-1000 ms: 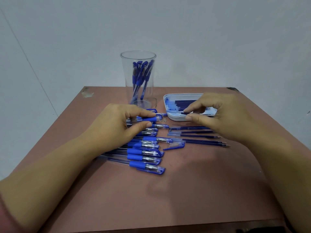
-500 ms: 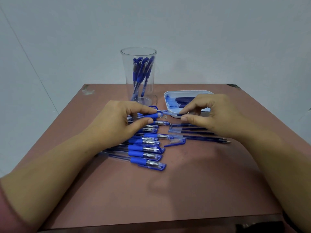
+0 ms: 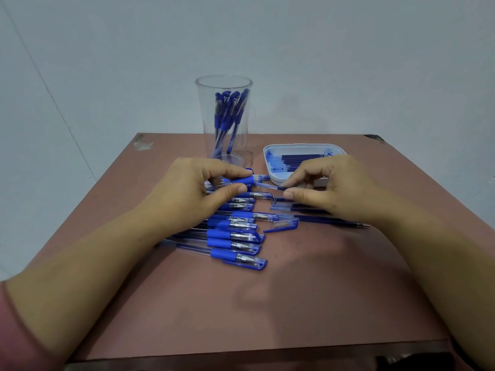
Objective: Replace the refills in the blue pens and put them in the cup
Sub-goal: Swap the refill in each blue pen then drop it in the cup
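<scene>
requesting status: which step is in hand? [checker]

refill insertion, by my reading. my left hand (image 3: 192,194) grips one blue pen (image 3: 242,180) by its rubber sleeve, thumb and fingers curled round it. my right hand (image 3: 332,188) pinches a refill (image 3: 270,186) between thumb and forefinger, one end just beside the pen's front end. whether it has entered the barrel i cannot tell. [me]

next move? [checker]

align refill with barrel, slide it home, close the pen, then carry it to the cup (image 3: 206,135), which stands upright at the far side with several pens inside. a row of pens (image 3: 235,238) lies under my left hand, a loose cap (image 3: 284,225) just beside it. [me]

surface and room? [checker]

a reddish-brown table (image 3: 294,303). a white tray (image 3: 304,147) of refills sits right of the cup, loose refills (image 3: 329,219) near my right hand. plain pale wall (image 3: 321,62) behind. [me]
</scene>
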Motion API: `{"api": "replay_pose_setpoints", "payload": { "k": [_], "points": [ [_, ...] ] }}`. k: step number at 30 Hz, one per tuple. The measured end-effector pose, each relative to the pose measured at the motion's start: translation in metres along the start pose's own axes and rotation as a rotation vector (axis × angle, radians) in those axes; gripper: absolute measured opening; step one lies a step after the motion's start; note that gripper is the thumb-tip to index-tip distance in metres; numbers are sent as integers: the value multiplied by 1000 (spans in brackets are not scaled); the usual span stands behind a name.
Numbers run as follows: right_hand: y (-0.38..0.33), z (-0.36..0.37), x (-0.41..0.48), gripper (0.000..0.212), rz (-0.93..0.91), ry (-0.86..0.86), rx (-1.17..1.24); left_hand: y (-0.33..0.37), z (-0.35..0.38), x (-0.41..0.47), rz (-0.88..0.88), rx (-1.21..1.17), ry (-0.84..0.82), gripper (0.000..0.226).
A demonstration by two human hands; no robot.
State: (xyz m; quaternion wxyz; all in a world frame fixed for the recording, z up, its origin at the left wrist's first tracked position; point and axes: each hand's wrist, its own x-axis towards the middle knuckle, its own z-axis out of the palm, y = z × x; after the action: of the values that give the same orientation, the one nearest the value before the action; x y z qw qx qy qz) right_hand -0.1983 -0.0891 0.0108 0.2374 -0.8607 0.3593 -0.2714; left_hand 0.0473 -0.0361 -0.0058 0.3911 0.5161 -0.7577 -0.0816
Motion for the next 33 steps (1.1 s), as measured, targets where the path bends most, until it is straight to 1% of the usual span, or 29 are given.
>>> {"api": "replay_pose_setpoints", "payload": {
  "k": [2, 6, 10, 14, 16, 18, 20, 22, 27, 33],
  "points": [
    [0, -2, 1, 11, -7, 37, -28, 1, -1, 0, 13, 17, -5, 24],
    [-1, -7, 0, 5, 6, 119, -30, 1, 0, 0, 31, 28, -1, 25],
    [-2, -4, -1, 10, 7, 83, -24, 1, 0, 0, 36, 31, -6, 24],
    [-5, 1, -1, 11, 14, -32, -1, 1, -1, 0, 43, 26, -10, 24],
    [-4, 1, -1, 11, 12, -20, -4, 1, -1, 0, 51, 24, -10, 25],
    [-2, -1, -1, 11, 10, 37, -32, 0, -2, 0, 47, 24, -4, 26],
    [-1, -5, 0, 9, 15, 89, -35, -1, -2, 0, 45, 25, 1, 26],
    [0, -6, -1, 6, 15, 104, -27, -1, -2, 0, 41, 31, 0, 26],
    [-1, -4, -1, 12, -8, 51, -30, 0, -1, -1, 43, 36, 1, 25],
    [2, -4, 1, 13, -23, 4, -72, 0, -1, 0, 42, 25, -12, 24]
  ]
}}
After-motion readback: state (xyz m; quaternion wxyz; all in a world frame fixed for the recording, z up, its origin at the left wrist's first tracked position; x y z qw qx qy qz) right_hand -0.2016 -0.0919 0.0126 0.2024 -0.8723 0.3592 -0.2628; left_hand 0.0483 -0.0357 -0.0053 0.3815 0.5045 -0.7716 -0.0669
